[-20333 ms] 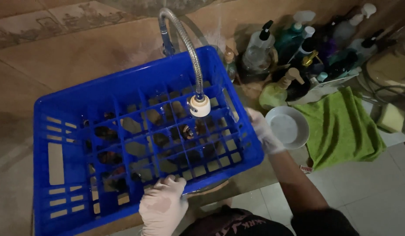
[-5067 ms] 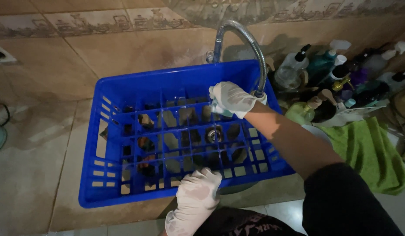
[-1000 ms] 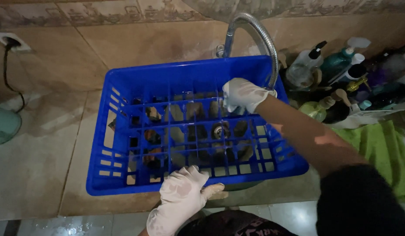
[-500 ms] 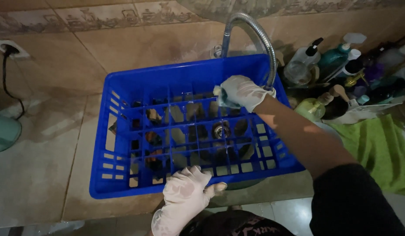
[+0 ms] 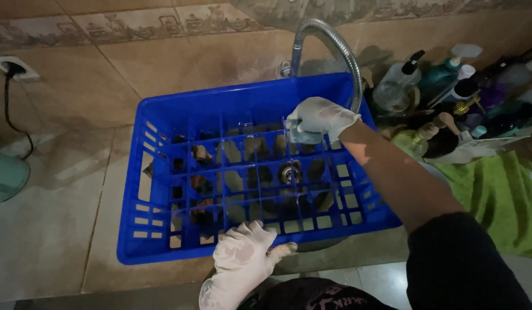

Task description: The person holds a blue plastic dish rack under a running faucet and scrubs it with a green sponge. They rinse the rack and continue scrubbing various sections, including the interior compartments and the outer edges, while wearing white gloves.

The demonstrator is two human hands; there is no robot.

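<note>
Since half a second ago the right hand (image 5: 320, 117) has stayed at the far right of the blue crate (image 5: 231, 109), fingers clamped on a small pale object (image 5: 303, 133) under the curved tap hose (image 5: 335, 43). The crate fills the sink on the tiled worktop (image 5: 53, 229), with a green cloth (image 5: 495, 195) to its right below a cluster of pump and spray bottles (image 5: 444, 80), clear, teal and dark. The left hand (image 5: 243, 258) grips the crate's near rim, fingers spread.

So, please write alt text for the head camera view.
A gloved right hand presses a small pale object on a blue plastic crate under a flexible metal faucet, while the gloved left hand holds its near rim.
</note>
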